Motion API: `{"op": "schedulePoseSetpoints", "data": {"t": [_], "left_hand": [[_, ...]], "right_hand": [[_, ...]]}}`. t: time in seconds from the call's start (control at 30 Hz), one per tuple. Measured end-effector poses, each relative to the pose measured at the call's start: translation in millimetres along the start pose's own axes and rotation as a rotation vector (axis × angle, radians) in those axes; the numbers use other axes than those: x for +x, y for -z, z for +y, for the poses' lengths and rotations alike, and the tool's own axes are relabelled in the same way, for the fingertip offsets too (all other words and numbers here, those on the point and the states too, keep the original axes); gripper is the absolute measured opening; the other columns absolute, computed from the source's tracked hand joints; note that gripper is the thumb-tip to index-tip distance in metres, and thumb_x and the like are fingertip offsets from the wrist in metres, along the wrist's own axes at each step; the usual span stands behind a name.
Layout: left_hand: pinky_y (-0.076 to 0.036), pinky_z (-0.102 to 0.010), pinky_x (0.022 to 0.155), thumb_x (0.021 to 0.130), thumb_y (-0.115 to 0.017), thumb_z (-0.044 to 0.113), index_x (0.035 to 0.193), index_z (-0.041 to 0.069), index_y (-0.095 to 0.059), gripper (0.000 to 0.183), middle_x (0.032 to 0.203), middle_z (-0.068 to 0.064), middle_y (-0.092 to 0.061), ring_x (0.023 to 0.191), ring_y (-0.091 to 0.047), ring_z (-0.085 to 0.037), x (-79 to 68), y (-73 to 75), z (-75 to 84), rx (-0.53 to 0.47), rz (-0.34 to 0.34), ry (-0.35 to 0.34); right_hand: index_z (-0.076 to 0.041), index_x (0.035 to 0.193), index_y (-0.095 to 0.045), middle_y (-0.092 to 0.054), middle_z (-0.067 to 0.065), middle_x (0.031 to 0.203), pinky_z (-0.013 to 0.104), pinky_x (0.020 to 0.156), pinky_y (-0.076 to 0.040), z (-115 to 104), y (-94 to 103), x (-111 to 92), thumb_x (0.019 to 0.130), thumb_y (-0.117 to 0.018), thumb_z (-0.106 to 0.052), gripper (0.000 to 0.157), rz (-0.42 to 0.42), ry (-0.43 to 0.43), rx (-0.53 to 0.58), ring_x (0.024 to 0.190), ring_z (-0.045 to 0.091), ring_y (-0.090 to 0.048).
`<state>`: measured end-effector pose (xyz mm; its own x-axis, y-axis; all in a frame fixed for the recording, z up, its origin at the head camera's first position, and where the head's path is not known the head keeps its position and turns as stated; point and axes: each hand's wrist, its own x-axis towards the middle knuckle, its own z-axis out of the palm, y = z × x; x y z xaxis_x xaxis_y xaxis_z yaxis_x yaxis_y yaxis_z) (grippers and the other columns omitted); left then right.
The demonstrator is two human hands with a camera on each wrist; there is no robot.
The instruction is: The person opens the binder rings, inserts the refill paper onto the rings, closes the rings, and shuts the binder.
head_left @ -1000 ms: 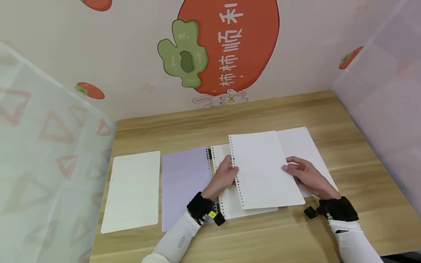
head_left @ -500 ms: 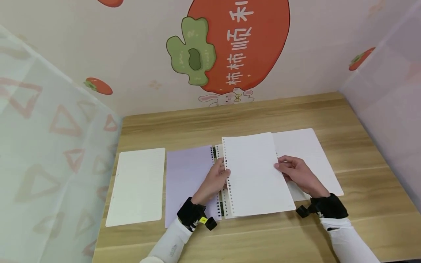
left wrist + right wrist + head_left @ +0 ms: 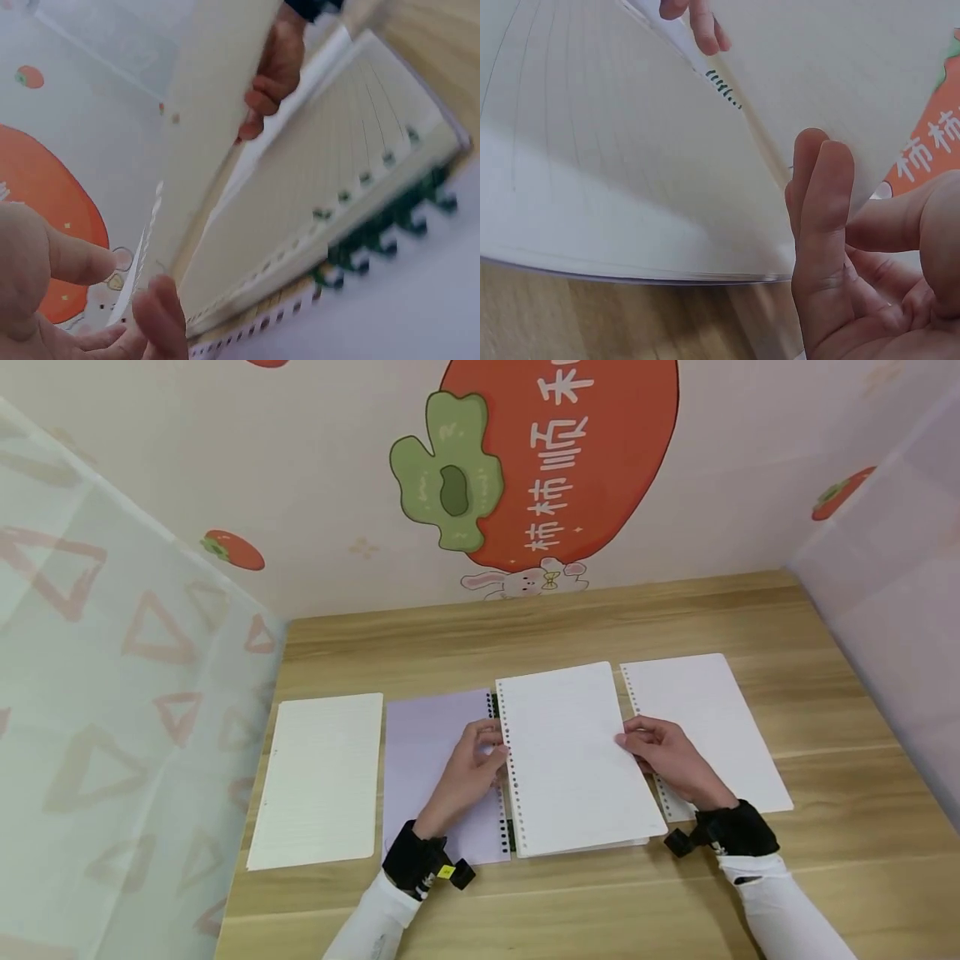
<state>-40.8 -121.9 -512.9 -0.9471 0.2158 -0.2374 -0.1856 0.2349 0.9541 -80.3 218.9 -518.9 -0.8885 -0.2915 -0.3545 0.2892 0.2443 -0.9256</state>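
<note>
A white sheet of loose-leaf paper, punched along its left edge, is tilted above the page side of an open ring notebook with a purple cover. My right hand pinches its right edge between thumb and fingers. At its punched edge is my left hand, thumb and fingers spread on either side; the left wrist view shows a gap beside the thumb. Ruled notebook pages lie under the sheet, with green rings standing along their holes. From above, the sheet hides most of these pages.
To the right lies another punched white sheet, partly behind the right hand. A cream lined sheet lies left of the purple cover. All rest on a wooden table enclosed by printed walls.
The held sheet has moved left and down toward the notebook's rings, uncovering the right sheet's punched edge. My left hand has shifted left and its grip has loosened; the right still pinches.
</note>
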Motion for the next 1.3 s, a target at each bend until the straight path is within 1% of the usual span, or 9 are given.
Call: {"op": "schedulePoseSetpoints", "data": {"t": [0.1,0.17,0.3,0.4,0.53,0.63,0.77,0.9,1.3], "left_hand": [[-0.053,-0.037,0.083,0.106,-0.056,0.029,0.155,0.012,-0.039,0.055,0.144,-0.008,-0.056,0.098,-0.062,-0.018,-0.2,0.9,-0.8,0.168,0.056,-0.082],[-0.051,-0.038,0.087,0.106,-0.056,0.03,0.153,0.01,-0.043,0.053,0.143,-0.008,-0.056,0.1,-0.059,-0.02,1.1,0.5,-0.4,0.285,0.091,-0.135],[-0.042,-0.047,0.106,0.106,-0.053,0.032,0.152,0.007,-0.047,0.053,0.15,-0.013,-0.051,0.125,-0.053,-0.03,4.2,-1.4,0.8,0.478,0.132,-0.221],[-0.032,-0.055,0.115,0.108,-0.048,0.037,0.155,0.007,-0.045,0.057,0.16,-0.013,-0.044,0.141,-0.041,-0.037,5.5,-2.8,0.2,0.608,0.124,-0.255],[-0.022,-0.058,0.119,0.109,-0.044,0.042,0.16,0.011,-0.041,0.06,0.168,-0.009,-0.032,0.151,-0.028,-0.039,5.9,-3.3,-3.2,0.734,0.092,-0.281],[-0.017,-0.058,0.121,0.109,-0.043,0.041,0.16,0.012,-0.042,0.058,0.17,-0.008,-0.029,0.154,-0.022,-0.041,5.7,-2.6,-5.3,0.768,0.09,-0.306],[-0.013,-0.058,0.122,0.11,-0.043,0.04,0.159,0.011,-0.043,0.057,0.17,-0.009,-0.03,0.155,-0.02,-0.043,4.7,-1.9,-7.3,0.777,0.092,-0.325],[-0.009,-0.054,0.124,0.11,-0.042,0.039,0.159,0.011,-0.042,0.056,0.169,-0.009,-0.031,0.155,-0.019,-0.042,3.9,-1.6,-9.3,0.786,0.085,-0.322],[-0.006,-0.052,0.125,0.111,-0.04,0.04,0.16,0.012,-0.042,0.057,0.17,-0.006,-0.03,0.156,-0.018,-0.04,5.5,-2.8,-13.2,0.81,0.068,-0.29]], "right_hand": [[0.01,0.129,-0.053,-0.051,-0.004,0.072,0.024,0.057,-0.04,2.0,-0.6,-0.1,0.103,-0.062,-0.028,0.047,0.003,-0.021,0.008,0.062,0.009,-0.045],[0.01,0.13,-0.053,-0.058,-0.004,0.075,0.022,0.058,-0.044,3.5,-1.3,0.0,0.103,-0.063,-0.028,0.048,0.007,-0.037,0.025,0.063,0.008,-0.049],[0.009,0.129,-0.054,-0.065,-0.004,0.079,0.022,0.057,-0.048,7.1,-2.9,0.6,0.102,-0.064,-0.029,0.048,0.016,-0.053,0.041,0.064,0.006,-0.054],[0.006,0.127,-0.056,-0.061,-0.005,0.075,0.021,0.055,-0.045,9.1,-4.2,0.5,0.101,-0.065,-0.031,0.046,0.028,-0.06,0.034,0.061,0.006,-0.051],[0.006,0.126,-0.057,-0.061,-0.005,0.074,0.021,0.054,-0.043,10.2,-5.4,0.5,0.102,-0.064,-0.03,0.044,0.045,-0.053,0.021,0.061,0.007,-0.05],[0.007,0.125,-0.058,-0.065,-0.004,0.078,0.021,0.055,-0.045,10.1,-6.6,0.8,0.101,-0.065,-0.029,0.043,0.061,-0.049,0.019,0.062,0.006,-0.052],[0.008,0.125,-0.058,-0.066,-0.003,0.08,0.021,0.055,-0.045,10.1,-8.6,1.0,0.101,-0.065,-0.027,0.043,0.065,-0.06,0.015,0.062,0.006,-0.053],[0.01,0.126,-0.057,-0.064,-0.002,0.078,0.022,0.054,-0.044,9.6,-9.8,0.1,0.102,-0.064,-0.026,0.044,0.058,-0.066,0.007,0.062,0.007,-0.051],[0.01,0.127,-0.056,-0.066,-0.002,0.081,0.021,0.056,-0.045,11.1,-9.5,0.6,0.102,-0.065,-0.026,0.045,0.058,-0.072,0.006,0.064,0.006,-0.052]]}}
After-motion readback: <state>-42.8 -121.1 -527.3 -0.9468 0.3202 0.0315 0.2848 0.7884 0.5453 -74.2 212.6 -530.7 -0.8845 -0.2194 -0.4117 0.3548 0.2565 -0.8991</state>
